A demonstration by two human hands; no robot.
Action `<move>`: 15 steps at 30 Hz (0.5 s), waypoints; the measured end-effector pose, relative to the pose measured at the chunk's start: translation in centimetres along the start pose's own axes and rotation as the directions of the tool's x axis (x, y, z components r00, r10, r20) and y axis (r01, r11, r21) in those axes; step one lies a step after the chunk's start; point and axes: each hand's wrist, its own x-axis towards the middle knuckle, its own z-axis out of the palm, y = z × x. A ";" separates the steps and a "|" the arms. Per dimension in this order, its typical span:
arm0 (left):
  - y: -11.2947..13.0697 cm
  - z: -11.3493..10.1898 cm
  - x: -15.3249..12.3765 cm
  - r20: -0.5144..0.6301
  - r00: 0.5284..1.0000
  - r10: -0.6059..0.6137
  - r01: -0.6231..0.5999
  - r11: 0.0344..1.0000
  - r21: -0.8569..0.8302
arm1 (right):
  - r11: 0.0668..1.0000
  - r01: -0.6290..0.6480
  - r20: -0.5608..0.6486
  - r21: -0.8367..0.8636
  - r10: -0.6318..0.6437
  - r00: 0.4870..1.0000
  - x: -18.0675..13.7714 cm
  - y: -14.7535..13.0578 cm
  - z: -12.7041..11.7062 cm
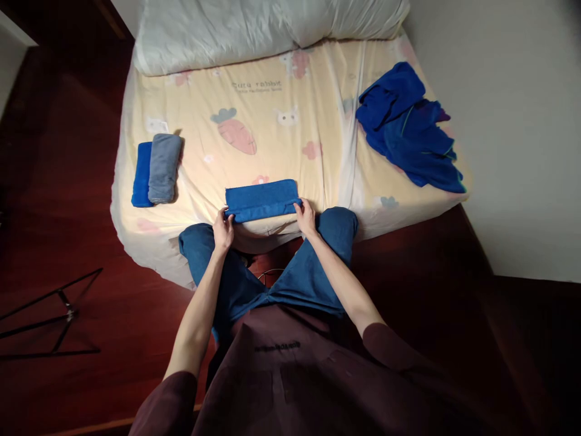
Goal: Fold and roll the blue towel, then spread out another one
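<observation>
A blue towel (261, 198) lies folded into a long strip at the near edge of the bed, its near side turned over in a narrow fold. My left hand (224, 229) pinches the left end of that fold. At the opposite end, my right hand (305, 217) grips the fold's right corner between thumb and fingers. Off to the left, a folded grey towel (164, 168) rests partly over a folded blue towel (142, 175). A loose heap of crumpled blue cloths (406, 130) sits on the right side of the bed.
The bed (181, 109) has a yellow sheet printed with carrots and rabbits. Across its far side lies a pale rolled quilt (272, 27). A black tripod leg frame (68, 315) stands on the dark red floor at left. A wall (499, 133) borders the right.
</observation>
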 end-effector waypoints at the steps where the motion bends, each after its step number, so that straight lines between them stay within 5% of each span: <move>1: 0.1 0.0 0.0 -0.001 1.000 -0.009 0.009 1.000 -0.003 | 1.000 -0.010 0.009 -0.004 0.010 1.000 0.0 0.0 0.0; 15: 0.9 -0.3 0.3 -0.036 0.997 -0.062 0.060 0.996 -0.061 | 0.994 -0.028 0.026 -0.108 0.031 0.999 -0.1 -0.2 -0.1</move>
